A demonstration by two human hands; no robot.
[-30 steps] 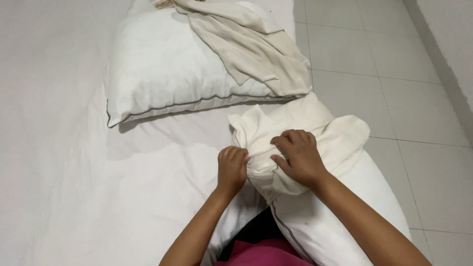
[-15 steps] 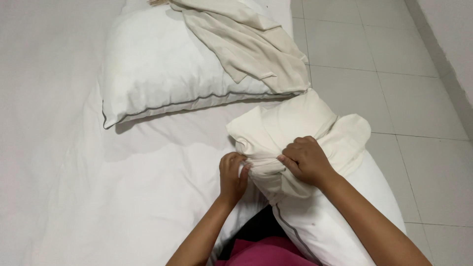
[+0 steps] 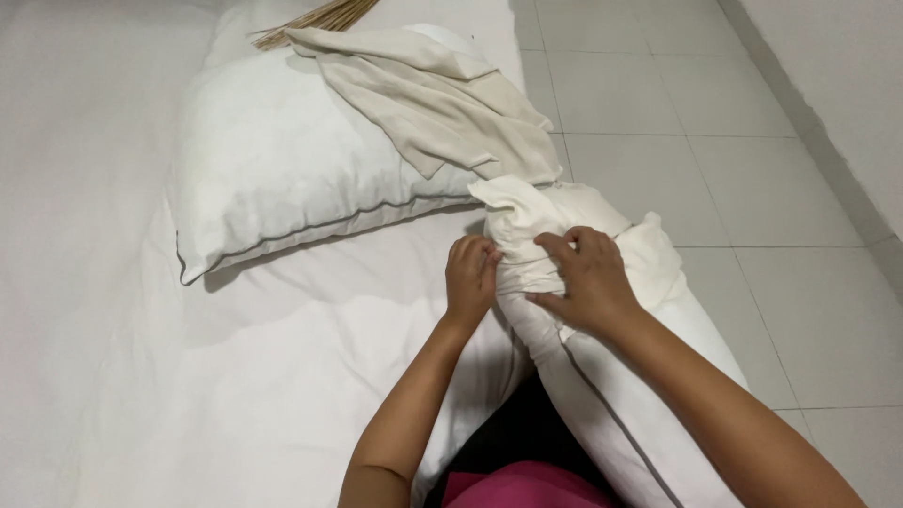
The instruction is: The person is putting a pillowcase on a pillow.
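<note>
Straw bundle (image 3: 320, 19) cut by top edge; long pillow (image 3: 640, 414) runs off bottom edge.

One head-worn camera looks steeply down, close over the bed (image 3: 141, 376).

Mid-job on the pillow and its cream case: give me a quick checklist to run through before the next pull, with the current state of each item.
1. Left hand gripping the bunched cream case: ok, fingers closed on the fabric.
2. Right hand gripping the case: ok, spread over the bunch from the other side.
3. Pillow supported: ok, it lies lengthwise along the person's lap at the mattress edge.
4. Case gathered evenly around the pillow end: cannot tell, folds hide the opening.
5. Second pillow out of the way: ok, apart from both hands.
6. Loose cloth clear of the case: not ok, its lower end reaches the bunch.
</note>
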